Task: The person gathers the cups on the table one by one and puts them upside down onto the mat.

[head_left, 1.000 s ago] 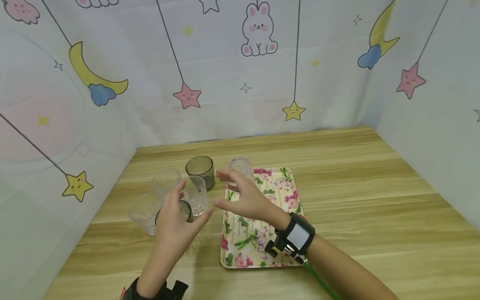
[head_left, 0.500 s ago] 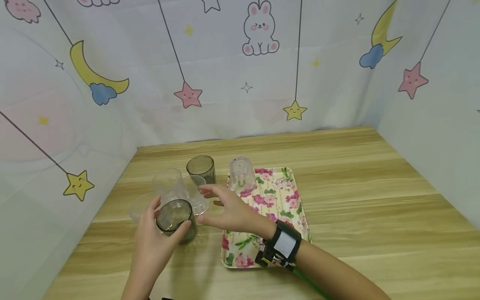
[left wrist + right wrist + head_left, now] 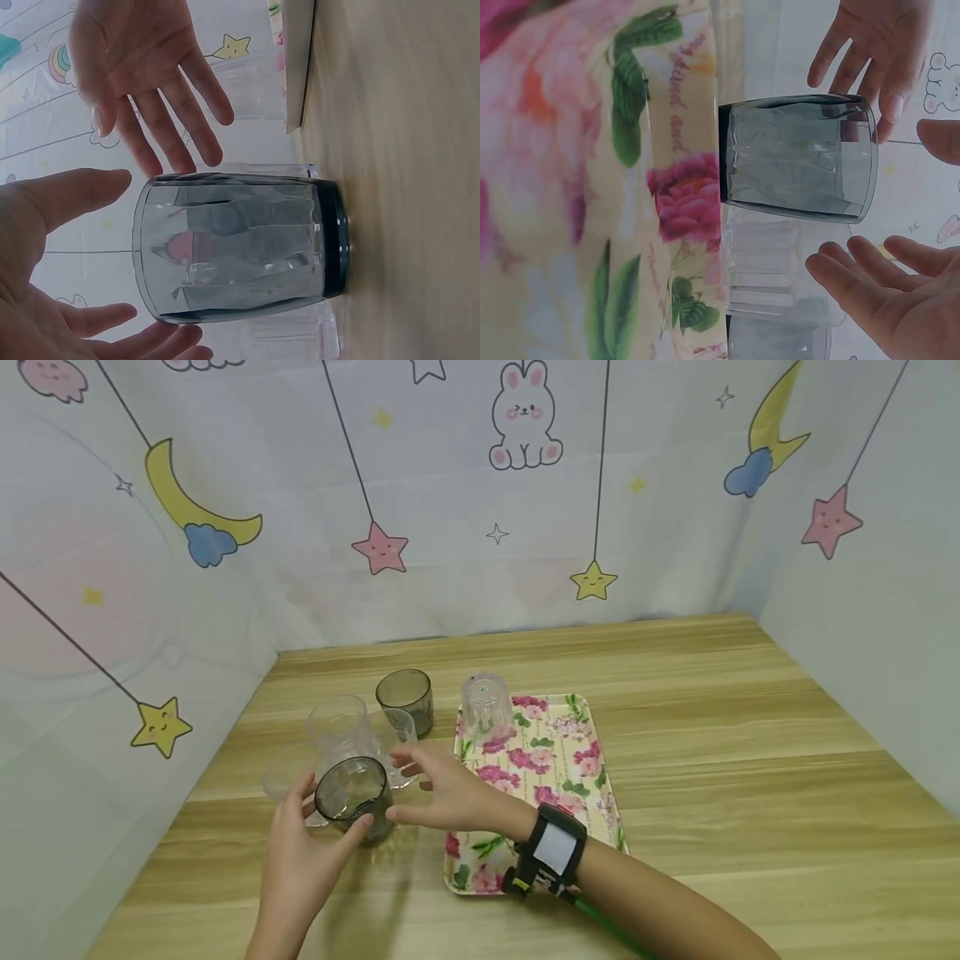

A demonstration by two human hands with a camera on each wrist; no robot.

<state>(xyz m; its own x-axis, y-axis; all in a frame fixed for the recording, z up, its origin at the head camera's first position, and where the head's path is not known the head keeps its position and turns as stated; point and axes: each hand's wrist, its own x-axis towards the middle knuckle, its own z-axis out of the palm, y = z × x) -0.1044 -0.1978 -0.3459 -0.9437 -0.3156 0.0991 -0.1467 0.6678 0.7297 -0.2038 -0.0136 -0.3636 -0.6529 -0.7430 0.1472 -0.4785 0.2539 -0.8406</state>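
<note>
In the head view, a smoky grey drinking glass stands upright on the table, left of a flowered tray. My left hand curves loosely about its near left side. My right hand reaches over the tray towards its right side, fingers spread. In the left wrist view, the left fingers lie close to the glass; contact is hard to tell, and the thumb is apart from it. The right wrist view shows a gap between the right fingers and the glass. A clear glass stands upside down on the tray's back left corner.
Several clear glasses stand close together behind the grey glass. Another smoky glass stands upright behind them. A printed cloth hangs along the back and sides of the wooden table.
My left hand has drawn back and down, from over the near grey glass to its side. My right hand has moved left and down, from beside the upturned glass towards the grey one.
</note>
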